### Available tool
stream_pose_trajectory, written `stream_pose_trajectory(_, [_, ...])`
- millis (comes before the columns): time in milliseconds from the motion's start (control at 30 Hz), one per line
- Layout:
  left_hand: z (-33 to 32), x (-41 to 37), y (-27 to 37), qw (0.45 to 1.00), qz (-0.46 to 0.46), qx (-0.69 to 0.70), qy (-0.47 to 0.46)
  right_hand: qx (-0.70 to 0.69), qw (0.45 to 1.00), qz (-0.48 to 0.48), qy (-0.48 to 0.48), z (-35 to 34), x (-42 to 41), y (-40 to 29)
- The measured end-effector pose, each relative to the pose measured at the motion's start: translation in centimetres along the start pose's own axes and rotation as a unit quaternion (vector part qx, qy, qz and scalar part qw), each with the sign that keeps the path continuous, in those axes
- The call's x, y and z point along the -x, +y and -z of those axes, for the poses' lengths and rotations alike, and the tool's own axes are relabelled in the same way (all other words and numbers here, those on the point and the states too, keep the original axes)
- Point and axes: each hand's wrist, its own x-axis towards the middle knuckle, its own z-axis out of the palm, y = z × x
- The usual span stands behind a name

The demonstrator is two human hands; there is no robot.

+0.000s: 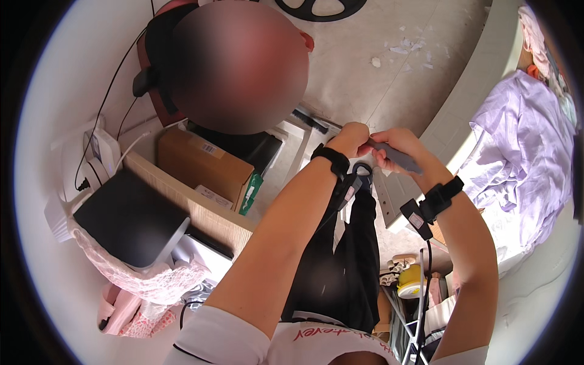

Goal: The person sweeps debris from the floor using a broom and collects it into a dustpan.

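My left hand [353, 139] and my right hand [399, 146] meet in front of me, close together, above the floor. A flat grey strip [396, 156], its material unclear, runs from between the two hands across the right palm, its free end pointing towards the right wrist. The right fingers are curled around it. The left fingers are bent at its far end; what they pinch there is mostly hidden by the hand. Both wrists carry black straps with small devices. Just beyond the left hand lies a black-bristled brush [310, 121].
A person [159, 96] is close by at the upper left. A cardboard box [205, 164] stands in a wooden-edged unit at left. Lilac cloth [515, 159] lies on a bed at right. White scraps [401, 49] litter the floor; a black wheel-like base [321, 13] stands beyond.
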Motion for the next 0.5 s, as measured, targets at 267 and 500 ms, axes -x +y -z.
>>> stream_pose_trajectory(267, [-2.6,-0.6,-4.9,0.819,-0.279,-0.490,-0.106,-0.173,0.984,0.041,-0.008,2.6,4.6,7.6])
stream_pose_trajectory(500, [-6.6,7.4,-8.2,0.922,-0.150,-0.355,-0.040,-0.058,0.980,0.123,0.143,0.1,11.6,14.3])
